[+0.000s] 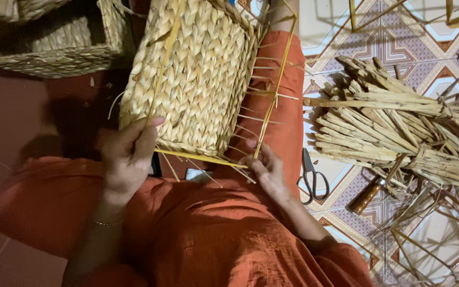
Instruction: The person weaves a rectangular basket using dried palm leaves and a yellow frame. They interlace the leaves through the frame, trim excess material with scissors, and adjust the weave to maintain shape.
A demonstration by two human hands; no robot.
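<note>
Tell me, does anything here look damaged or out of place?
Nothing looks damaged. The basket on the lap has bare yellow frame rods and thin spokes sticking out along its lower and right edges, unwoven there. Loose straw, scissors and a brown-handled tool lie scattered on the tiled floor.

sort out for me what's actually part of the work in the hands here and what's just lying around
In hand:
- half-woven basket on a yellow frame
- left hand gripping its lower corner
- right hand at the frame's lower edge

Lying about:
- bundle of dried strips on the tiled floor
- scissors
- brown-handled tool
- finished baskets, top left
</note>
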